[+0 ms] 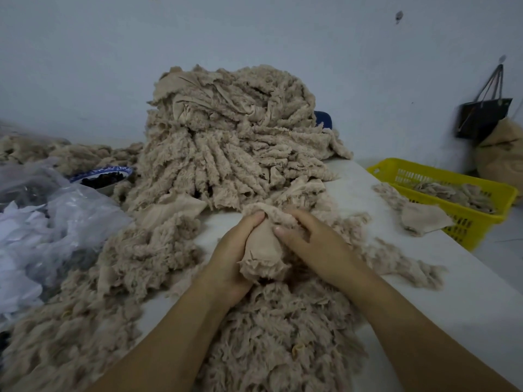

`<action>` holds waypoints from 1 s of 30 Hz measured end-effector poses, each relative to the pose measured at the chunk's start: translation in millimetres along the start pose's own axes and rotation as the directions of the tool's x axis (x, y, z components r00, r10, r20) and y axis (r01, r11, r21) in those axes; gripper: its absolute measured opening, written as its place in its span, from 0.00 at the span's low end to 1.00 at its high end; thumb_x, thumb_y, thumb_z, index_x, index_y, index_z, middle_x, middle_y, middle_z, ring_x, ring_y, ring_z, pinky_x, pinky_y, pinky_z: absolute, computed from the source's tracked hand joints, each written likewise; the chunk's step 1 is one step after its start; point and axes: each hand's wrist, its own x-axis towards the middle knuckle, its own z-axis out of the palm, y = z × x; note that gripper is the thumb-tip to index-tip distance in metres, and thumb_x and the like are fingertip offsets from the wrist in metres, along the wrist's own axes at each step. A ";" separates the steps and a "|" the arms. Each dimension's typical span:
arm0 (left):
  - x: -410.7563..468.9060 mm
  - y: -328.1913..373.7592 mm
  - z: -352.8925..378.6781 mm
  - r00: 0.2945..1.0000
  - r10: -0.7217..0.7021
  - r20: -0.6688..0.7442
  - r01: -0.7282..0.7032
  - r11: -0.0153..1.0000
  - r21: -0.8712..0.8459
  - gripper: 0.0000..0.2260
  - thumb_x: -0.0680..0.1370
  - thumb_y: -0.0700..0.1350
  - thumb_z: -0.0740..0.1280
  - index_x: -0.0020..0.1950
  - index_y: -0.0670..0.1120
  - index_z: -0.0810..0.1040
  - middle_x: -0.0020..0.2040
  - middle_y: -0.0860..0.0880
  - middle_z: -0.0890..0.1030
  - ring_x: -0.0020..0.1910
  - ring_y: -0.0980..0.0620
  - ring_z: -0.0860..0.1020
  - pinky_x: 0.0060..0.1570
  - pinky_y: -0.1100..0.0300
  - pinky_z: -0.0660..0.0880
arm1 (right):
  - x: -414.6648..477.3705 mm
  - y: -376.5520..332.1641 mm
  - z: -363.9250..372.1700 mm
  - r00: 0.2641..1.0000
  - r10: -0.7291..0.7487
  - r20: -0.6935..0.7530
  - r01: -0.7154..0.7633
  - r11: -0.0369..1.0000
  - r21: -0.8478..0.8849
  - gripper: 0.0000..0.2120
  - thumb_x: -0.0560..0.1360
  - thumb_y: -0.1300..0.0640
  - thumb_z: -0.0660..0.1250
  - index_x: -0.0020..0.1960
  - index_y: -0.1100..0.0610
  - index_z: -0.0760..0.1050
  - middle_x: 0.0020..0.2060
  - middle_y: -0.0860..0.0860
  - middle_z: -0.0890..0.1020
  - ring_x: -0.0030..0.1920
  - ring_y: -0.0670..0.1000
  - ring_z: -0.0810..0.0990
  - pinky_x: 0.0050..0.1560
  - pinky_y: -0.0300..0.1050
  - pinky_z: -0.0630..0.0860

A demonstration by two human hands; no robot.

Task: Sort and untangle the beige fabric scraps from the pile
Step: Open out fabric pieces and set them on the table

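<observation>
A big pile [226, 131] of beige fabric scraps sits in the middle of the tabletop [424, 278], close to the wall. The scraps are fluffy on one side and smooth on the other, with ragged edges. Many lie bunched in long rows. More of them spread down toward the person.

The left grip [232, 250] and the right grip [311, 241] both hold one bunched scrap [263, 250] just in front of the pile, with fingers curled round it. Its smooth side shows, and its fluffy edge hangs at the bottom.

A yellow basket [441, 168] on the right has some scraps inside. A loose scrap [418, 216] lies just beside it. Plastic bags [56, 222] and a blue-and-white bowl [104, 176] sit on the left.
</observation>
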 end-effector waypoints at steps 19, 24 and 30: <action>-3.6 -6.9 5.0 0.990 -0.080 0.117 0.063 0.988 0.141 0.16 0.75 0.51 0.67 0.55 0.42 0.86 0.55 0.38 0.84 0.48 0.45 0.85 0.44 0.56 0.82 | 13.2 15.1 -14.2 0.882 0.231 -0.410 -0.237 0.971 0.038 0.24 0.82 0.39 0.52 0.33 0.52 0.65 0.30 0.49 0.73 0.32 0.48 0.71 0.31 0.42 0.61; -5.0 -6.4 5.9 0.986 -0.077 0.149 0.058 0.991 0.124 0.15 0.75 0.52 0.66 0.50 0.45 0.88 0.50 0.41 0.86 0.46 0.47 0.85 0.42 0.57 0.81 | 12.5 17.0 -17.7 0.867 0.203 -0.454 -0.266 0.961 -0.078 0.25 0.83 0.41 0.52 0.33 0.54 0.67 0.30 0.50 0.74 0.33 0.47 0.71 0.32 0.43 0.63; -6.5 10.5 -7.8 0.996 -0.008 0.085 0.019 0.991 -0.130 0.12 0.72 0.49 0.74 0.48 0.41 0.86 0.46 0.42 0.86 0.43 0.46 0.85 0.42 0.54 0.82 | 10.3 24.3 -39.8 0.787 0.317 -0.529 -0.397 0.917 -0.042 0.25 0.85 0.44 0.49 0.39 0.58 0.69 0.32 0.49 0.69 0.37 0.53 0.70 0.37 0.47 0.61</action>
